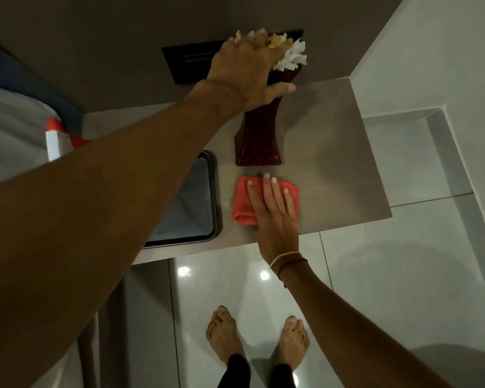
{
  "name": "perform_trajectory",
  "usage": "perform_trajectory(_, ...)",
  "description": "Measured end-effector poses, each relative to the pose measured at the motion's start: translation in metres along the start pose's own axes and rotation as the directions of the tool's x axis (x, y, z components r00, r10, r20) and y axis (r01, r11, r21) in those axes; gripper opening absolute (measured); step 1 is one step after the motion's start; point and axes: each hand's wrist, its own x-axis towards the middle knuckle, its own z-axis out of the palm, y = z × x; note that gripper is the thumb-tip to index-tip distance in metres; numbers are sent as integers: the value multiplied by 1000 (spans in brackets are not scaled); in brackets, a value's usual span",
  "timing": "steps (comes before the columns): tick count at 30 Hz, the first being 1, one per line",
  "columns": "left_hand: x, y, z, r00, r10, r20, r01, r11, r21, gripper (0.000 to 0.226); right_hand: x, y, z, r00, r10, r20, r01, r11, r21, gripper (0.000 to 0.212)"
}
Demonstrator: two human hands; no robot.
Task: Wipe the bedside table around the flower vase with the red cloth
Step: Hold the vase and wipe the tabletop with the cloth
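Observation:
A tall dark red vase with white and yellow flowers stands on the grey-brown bedside table. My left hand is wrapped around the vase's top, just under the flowers. The folded red cloth lies flat on the table just in front of the vase's base. My right hand presses down on the cloth with its fingers spread flat, pointing toward the vase.
A dark rectangular tray sits on the table left of the cloth and vase. A white and orange object stands at the far left by the bed. A black wall panel is behind the vase. My bare feet stand on glossy tiles.

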Motion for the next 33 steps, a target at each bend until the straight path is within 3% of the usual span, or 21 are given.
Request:
perform_trajectory(3,-2,1,1,1000,4,3,-4,1000,9,82,13,-4,-20,941,37,-337,-17,998,64,74)
perform_trajectory(6,-2,2,1,1000,2,-8,-3,1000,-11,82,53,-7,-41,905,50,-423,-37,999,40,84)
perform_trajectory(10,-2,2,2,1000,-9,-17,8,999,-32,81,80,-11,-37,987,-22,-160,-4,987,-160,82)
perform_trajectory(14,-4,2,6,1000,3,-20,-3,1000,-19,82,64,-7,-25,997,-54,49,61,985,-158,79)
perform_trajectory(16,-9,4,9,1000,-4,-29,3,1000,-22,82,47,-7,-24,993,-52,104,60,995,-77,81)
perform_trajectory(18,-18,9,12,999,-17,-50,16,1000,-23,82,27,-10,-27,999,-3,50,-6,985,172,78)
perform_trajectory(21,-38,19,22,994,-25,-103,23,1000,-17,81,0,-13,-34,987,158,-14,-122,813,570,69)
perform_trajectory(24,-56,27,34,989,-28,-142,29,1000,3,81,-16,-11,-44,975,219,36,-158,572,805,65)
perform_trajectory(27,-62,33,38,988,-50,-145,51,999,-3,83,-17,-7,-53,954,293,59,-188,432,882,49)
perform_trajectory(30,-71,34,33,990,-54,-128,47,997,-58,89,-8,-10,-60,897,360,255,-327,156,932,33)
perform_trajectory(33,-86,16,22,975,-105,-198,83,989,-120,89,3,-19,-59,830,346,438,-448,-54,892,34)
